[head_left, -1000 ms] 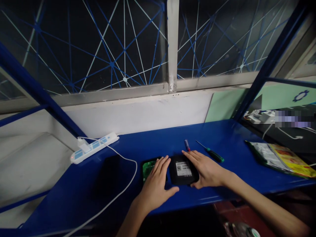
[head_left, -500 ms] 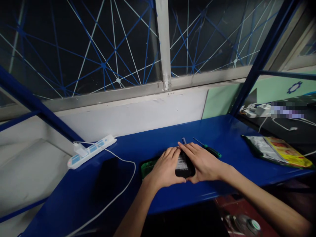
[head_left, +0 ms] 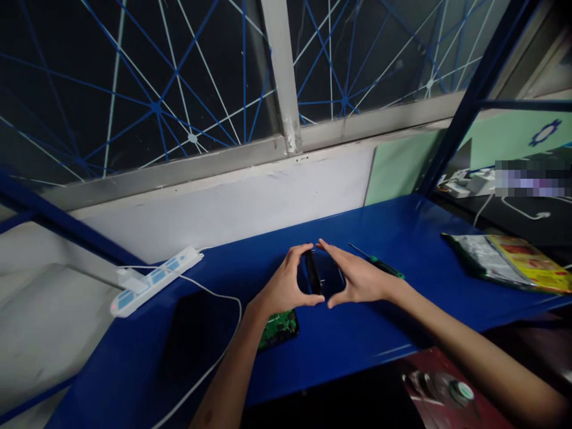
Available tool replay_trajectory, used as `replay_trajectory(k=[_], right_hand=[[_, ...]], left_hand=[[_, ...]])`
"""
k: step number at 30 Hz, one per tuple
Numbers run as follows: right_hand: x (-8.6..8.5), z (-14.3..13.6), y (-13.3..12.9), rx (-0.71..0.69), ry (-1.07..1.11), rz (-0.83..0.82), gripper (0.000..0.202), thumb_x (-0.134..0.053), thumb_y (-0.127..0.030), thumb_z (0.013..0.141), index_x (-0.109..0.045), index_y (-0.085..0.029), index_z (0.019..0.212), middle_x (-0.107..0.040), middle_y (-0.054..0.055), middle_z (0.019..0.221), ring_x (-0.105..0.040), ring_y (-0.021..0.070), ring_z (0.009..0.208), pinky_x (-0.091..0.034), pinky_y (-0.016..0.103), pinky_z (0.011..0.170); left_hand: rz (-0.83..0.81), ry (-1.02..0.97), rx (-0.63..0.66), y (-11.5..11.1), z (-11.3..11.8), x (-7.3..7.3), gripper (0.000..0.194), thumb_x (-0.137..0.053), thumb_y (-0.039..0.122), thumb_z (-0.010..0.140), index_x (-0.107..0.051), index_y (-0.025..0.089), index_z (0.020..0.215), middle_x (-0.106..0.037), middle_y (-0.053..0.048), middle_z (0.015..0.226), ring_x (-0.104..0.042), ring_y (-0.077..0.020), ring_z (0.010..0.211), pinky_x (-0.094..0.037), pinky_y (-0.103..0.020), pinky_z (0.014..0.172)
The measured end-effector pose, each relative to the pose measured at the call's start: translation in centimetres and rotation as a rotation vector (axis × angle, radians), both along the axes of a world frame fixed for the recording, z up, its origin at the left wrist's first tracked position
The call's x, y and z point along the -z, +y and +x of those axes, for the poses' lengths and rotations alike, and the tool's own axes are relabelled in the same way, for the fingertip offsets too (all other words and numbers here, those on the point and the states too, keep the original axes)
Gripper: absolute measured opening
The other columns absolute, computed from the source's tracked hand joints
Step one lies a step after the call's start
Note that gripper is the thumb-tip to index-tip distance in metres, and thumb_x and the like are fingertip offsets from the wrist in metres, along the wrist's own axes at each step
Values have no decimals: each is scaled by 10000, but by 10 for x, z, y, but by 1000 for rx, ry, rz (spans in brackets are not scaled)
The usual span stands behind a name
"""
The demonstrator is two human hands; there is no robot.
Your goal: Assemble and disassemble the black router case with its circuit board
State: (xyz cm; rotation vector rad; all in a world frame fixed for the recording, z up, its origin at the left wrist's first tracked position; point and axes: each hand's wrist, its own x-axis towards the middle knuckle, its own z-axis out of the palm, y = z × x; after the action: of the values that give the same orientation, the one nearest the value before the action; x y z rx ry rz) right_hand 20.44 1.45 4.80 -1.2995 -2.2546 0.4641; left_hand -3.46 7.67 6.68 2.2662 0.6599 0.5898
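Note:
My left hand point(head_left: 286, 280) grips a black casing point(head_left: 313, 273) by its ends, between thumb and fingers, and the casing stands on edge above the blue table. Curved just to its right is my right hand point(head_left: 357, 277), thumb and fingers apart, with a gap between it and the casing. A green circuit board point(head_left: 280, 328) in a dark shell lies on the table below my left wrist, partly hidden by the forearm. Behind my right hand rests a screwdriver point(head_left: 384, 267) with a green and black handle.
A white power strip point(head_left: 156, 283) with a cable is at the left, beside a dark flat object point(head_left: 185, 328). A yellow and silver packet point(head_left: 509, 262) lies on the right of the blue table point(head_left: 348, 351). Bottles point(head_left: 460, 390) stand below the front edge.
The black casing has been tipped up on edge, and its label no longer shows. My right hand has come off it. More of the green board is visible. The camera view has shifted.

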Motion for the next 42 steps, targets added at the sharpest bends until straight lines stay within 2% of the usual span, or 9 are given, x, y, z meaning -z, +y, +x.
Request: replay_trajectory(k=[5, 10, 18, 23, 27, 32, 36, 39, 42], right_hand=[[12, -5, 27, -62, 42, -28, 1439, -852, -571, 643, 174, -196, 1581, -237, 254, 1626, -336, 457, 1450, -315, 645, 1155], [22, -3, 44, -75, 116, -8, 1391, -826, -563, 672, 174, -239, 1582, -265, 215, 1629, -351, 441, 1448, -350, 620, 1144], [36, 0, 50, 62, 63, 29, 1360, -813, -553, 645, 34, -83, 1598, -496, 297, 1449, -528, 457, 1282, -433, 581, 1032], [43, -4, 53, 106, -7, 77, 1325, -782, -584, 666, -17, -19, 1588, -514, 337, 1411, -540, 458, 1249, -434, 563, 997], [45, -7, 52, 175, -66, 136, 1319, -778, -601, 657, -60, 8, 1581, -522, 332, 1403, -532, 459, 1241, -434, 555, 991], [41, -10, 47, 244, -117, 199, 1293, -770, -610, 649, -113, 4, 1578, -551, 311, 1370, -531, 461, 1210, -433, 564, 977], [36, -6, 43, 213, -117, 223, 1289, -770, -606, 640, -109, -32, 1586, -562, 292, 1356, -530, 456, 1194, -436, 581, 957], [34, -2, 38, 94, -100, 254, 1276, -777, -592, 637, -123, -44, 1585, -547, 285, 1369, -524, 440, 1192, -435, 581, 964], [32, -1, 30, -35, -58, 269, 1275, -777, -604, 636, -132, -47, 1584, -532, 274, 1388, -515, 427, 1206, -428, 579, 997]], left_hand=[[-62, -181, 17, 18, 5, 23, 1092, -926, 323, 630, -202, 291, 1447, -397, -166, 1491, -401, -392, 1409, -345, -603, 1168], [-66, -243, 4, 29, 6, 28, 1061, -918, 332, 643, -186, 296, 1410, -376, -175, 1500, -408, -386, 1401, -347, -618, 1156], [-107, -66, -113, 39, -1, 38, 1058, -902, 338, 660, -195, 258, 1444, -360, -193, 1540, -425, -360, 1402, -386, -557, 1139], [-16, 128, -248, 41, -7, 39, 1012, -878, 385, 694, -248, 210, 1466, -398, -190, 1530, -424, -341, 1409, -388, -510, 1143], [39, 213, -351, 41, -9, 37, 937, -870, 372, 711, -325, 189, 1450, -420, -194, 1517, -403, -373, 1413, -349, -556, 1150], [126, 308, -425, 38, -6, 36, 852, -848, 384, 738, -389, 202, 1432, -466, -185, 1476, -416, -409, 1386, -393, -579, 1097], [209, 351, -339, 32, -4, 28, 836, -836, 353, 743, -397, 209, 1441, -465, -163, 1486, -394, -375, 1407, -341, -553, 1144], [241, 386, -208, 25, -4, 18, 981, -871, 377, 677, -347, 212, 1490, -389, -150, 1561, -330, -344, 1458, -278, -506, 1198], [234, 432, -105, 17, -6, 8, 1124, -881, 461, 612, -288, 207, 1533, -327, -156, 1602, -311, -360, 1473, -271, -504, 1206]])
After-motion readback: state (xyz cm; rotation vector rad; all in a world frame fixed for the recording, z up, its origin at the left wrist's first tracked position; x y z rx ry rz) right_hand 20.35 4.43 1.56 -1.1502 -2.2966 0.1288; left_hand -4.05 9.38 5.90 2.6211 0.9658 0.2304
